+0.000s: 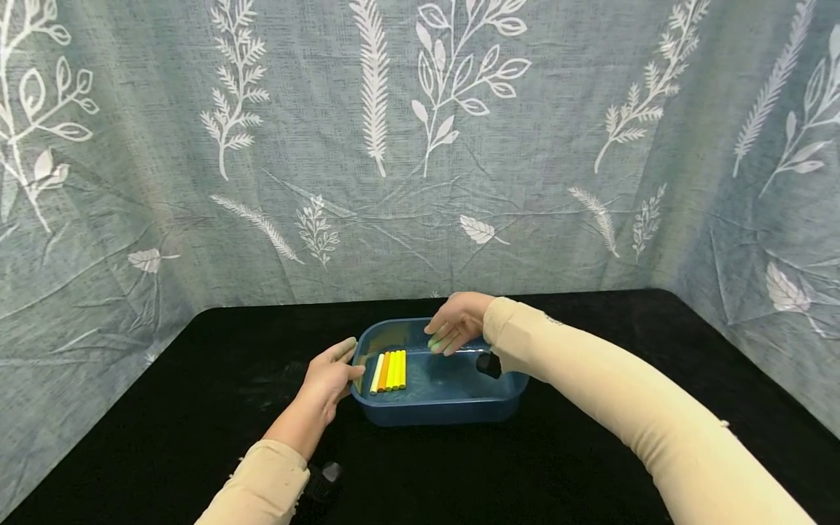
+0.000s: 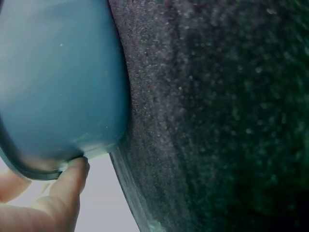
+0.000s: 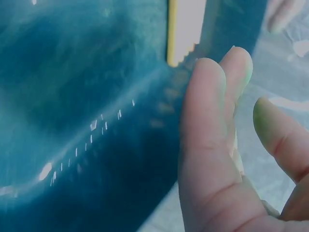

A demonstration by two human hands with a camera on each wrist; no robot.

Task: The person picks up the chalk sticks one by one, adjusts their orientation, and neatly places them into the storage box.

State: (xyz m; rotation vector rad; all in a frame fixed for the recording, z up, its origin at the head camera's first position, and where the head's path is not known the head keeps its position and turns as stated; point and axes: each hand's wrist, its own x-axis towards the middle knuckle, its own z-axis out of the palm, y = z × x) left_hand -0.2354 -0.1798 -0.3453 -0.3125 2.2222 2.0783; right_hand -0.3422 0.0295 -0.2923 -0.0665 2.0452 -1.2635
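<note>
A blue plastic tub (image 1: pixel 433 412) stands on the black table. Several chalk sticks lie side by side in its left end: a pale cream chalk stick (image 1: pixel 377 374), an orange chalk stick (image 1: pixel 383 372) and yellow chalk sticks (image 1: pixel 397 370). My left hand (image 1: pixel 330 375) grips the tub's left rim between thumb and fingers; the left wrist view shows a fingertip (image 2: pixel 77 169) against the wall. Over the back of the tub hovers my right hand (image 1: pixel 457 321), fingers loosely extended and holding nothing. Green smudges mark its fingertips (image 3: pixel 261 118).
The black table (image 1: pixel 262 350) extends around the tub on all sides. Behind and beside it hangs a grey-green curtain (image 1: pixel 315 146) with white leaf prints. Cream sleeves (image 1: pixel 610 386) cover both forearms. Dark wrist cameras (image 1: pixel 488 364) sit under the wrists.
</note>
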